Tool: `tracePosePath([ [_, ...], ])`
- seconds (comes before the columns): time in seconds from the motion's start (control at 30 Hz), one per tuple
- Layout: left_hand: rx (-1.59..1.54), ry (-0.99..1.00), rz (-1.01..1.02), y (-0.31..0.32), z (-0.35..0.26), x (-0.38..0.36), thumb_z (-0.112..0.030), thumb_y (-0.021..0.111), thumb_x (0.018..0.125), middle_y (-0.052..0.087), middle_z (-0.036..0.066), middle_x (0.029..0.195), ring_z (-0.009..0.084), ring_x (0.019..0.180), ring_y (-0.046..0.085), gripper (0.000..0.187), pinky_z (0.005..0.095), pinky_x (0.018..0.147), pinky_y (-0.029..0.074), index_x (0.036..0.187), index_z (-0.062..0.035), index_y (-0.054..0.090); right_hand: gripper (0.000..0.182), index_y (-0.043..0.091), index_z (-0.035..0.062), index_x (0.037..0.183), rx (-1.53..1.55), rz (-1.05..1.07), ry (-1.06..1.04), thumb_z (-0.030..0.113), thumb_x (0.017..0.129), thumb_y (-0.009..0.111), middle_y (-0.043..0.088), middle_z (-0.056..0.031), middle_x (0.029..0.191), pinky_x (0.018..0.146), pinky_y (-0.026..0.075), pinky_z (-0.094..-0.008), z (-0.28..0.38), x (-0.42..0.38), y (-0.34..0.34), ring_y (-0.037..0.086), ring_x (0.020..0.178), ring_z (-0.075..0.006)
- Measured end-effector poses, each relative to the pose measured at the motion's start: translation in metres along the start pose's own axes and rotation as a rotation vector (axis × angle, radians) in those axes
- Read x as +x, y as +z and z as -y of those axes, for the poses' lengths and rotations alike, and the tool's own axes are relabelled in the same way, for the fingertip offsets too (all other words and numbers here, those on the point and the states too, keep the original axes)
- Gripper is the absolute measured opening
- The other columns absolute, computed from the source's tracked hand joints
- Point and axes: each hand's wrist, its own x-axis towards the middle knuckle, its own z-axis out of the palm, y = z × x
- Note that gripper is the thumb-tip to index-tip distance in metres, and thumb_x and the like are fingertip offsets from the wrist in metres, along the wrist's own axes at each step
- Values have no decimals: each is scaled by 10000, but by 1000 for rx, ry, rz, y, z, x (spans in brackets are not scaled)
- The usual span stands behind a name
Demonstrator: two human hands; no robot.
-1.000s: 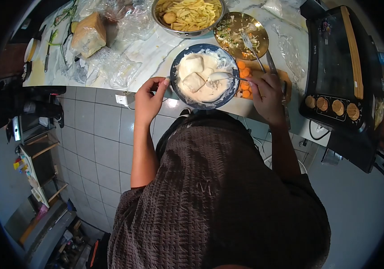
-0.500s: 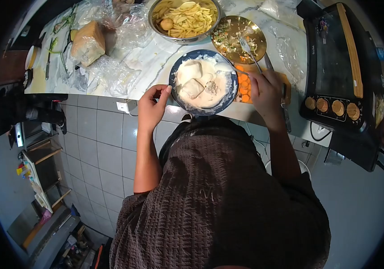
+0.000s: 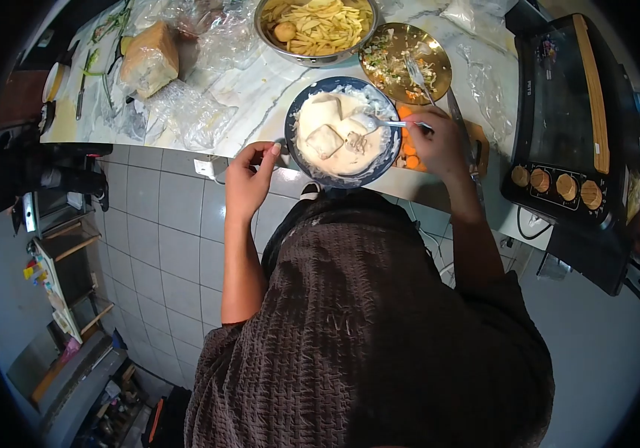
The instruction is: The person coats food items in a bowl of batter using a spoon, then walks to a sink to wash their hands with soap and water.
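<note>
appearing to overhang the front edge of the counter [image 3: 262, 101], the blue bowl [image 3: 346, 181] could tip if the spoon [image 3: 386, 123] held by the right hand [image 3: 441, 144] presses its rim; the left hand [image 3: 250, 175] curls narrowly alongside, grip unclear.

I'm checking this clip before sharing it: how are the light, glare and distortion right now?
Head view: wide-angle curving bends the front edge of the counter, corners black; head view: shiny glints on the plastic wrap; head view: left hand brightly lit, right hand darker, deep shadow over the right side of the shirt.
</note>
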Motion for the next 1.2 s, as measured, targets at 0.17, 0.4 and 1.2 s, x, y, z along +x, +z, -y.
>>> tracePosePath([
  [0.17, -5, -2, -19, -4, 2, 1, -192, 651, 873, 629, 22, 770, 65, 699, 533, 240, 205, 640, 434, 948, 35, 641, 97, 667, 27, 860, -40, -58, -66, 92, 806, 621, 621, -126, 865, 615, 474, -324, -3, -11, -12, 610, 708, -242],
  [0.4, 5, -10, -9, 1, -1, 3, -199, 655, 871, 634, 23, 780, 64, 703, 534, 247, 205, 640, 435, 949, 34, 642, 84, 667, 50, 870, -199, -92, -314, 83, 818, 609, 553, -91, 772, 661, 437, -347, -8, -23, -17, 549, 735, -262],
  [1.2, 30, 35, 29, 7, -5, 5, -196, 655, 871, 627, 17, 778, 69, 692, 525, 245, 214, 638, 434, 952, 35, 642, 113, 642, 42, 813, -409, -113, -490, 19, 704, 630, 517, -95, 751, 668, 441, -381, 16, -1, -12, 531, 755, -287],
])
